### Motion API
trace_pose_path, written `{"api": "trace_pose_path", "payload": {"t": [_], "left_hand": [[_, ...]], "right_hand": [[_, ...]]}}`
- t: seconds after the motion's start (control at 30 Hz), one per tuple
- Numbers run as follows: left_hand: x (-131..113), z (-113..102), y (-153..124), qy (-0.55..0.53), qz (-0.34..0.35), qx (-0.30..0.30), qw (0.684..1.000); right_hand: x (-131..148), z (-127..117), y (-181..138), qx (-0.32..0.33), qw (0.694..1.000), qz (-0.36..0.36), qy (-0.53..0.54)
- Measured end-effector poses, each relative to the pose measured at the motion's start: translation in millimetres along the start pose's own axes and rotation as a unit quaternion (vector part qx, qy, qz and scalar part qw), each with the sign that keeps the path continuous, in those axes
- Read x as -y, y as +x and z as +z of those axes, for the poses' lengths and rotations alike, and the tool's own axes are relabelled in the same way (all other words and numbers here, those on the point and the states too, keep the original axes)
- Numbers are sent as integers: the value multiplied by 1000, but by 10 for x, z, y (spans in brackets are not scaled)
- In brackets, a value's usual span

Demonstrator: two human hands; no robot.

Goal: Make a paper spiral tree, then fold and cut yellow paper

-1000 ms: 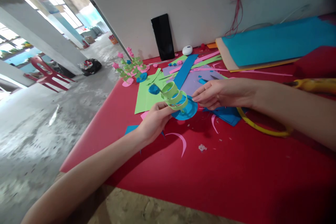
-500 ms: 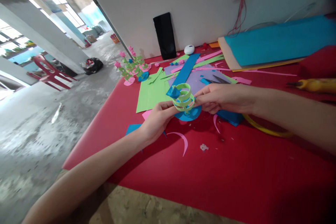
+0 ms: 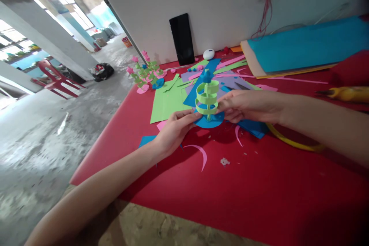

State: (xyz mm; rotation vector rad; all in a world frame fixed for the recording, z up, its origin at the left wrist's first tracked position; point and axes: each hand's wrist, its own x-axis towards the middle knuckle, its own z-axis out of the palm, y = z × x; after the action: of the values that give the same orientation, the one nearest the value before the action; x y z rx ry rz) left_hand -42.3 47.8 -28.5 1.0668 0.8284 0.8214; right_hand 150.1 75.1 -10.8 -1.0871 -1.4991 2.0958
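"Red table (image 3: 253,192) below: how far along was the paper flower (image 3: 206,100)?"

"I saw left hand (image 3: 174,130) and right hand (image 3: 245,105) pinching its base (image 3: 209,124) above the table; loops (image 3: 206,110) and bud (image 3: 206,76) looked attached. Anything left, I couldn't tell."

Daylight is being poured in from the upper left, where the windows (image 3: 82,17) are burned nearly white and their detail is lost! Pale patches are spread over the concrete floor (image 3: 37,142). The red table (image 3: 259,192) is washed lighter along its left side, then is sunk into gloom at the lower right. Soft shadows are cast on it beneath the left hand (image 3: 174,132) and the blue paper base (image 3: 210,124). The upper right corner is swallowed by black. The pillar (image 3: 49,30) is slanted steeply across the view; the distant chair (image 3: 53,83) and the yellow handle (image 3: 347,94) are softened, while the phone (image 3: 182,40) is fairly crisply outlined.
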Motion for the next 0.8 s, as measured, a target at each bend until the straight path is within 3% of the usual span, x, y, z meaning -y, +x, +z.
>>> {"api": "trace_pose_path", "payload": {"t": [0.53, 0.8], "left_hand": [[18, 6, 3, -14, 11, 8, 1000], [23, 1, 11, -17, 19, -9, 1000]], "right_hand": [[24, -14, -3, 14, 1000, 10, 17], [56, -46, -24, -27, 999, 6, 21]]}}
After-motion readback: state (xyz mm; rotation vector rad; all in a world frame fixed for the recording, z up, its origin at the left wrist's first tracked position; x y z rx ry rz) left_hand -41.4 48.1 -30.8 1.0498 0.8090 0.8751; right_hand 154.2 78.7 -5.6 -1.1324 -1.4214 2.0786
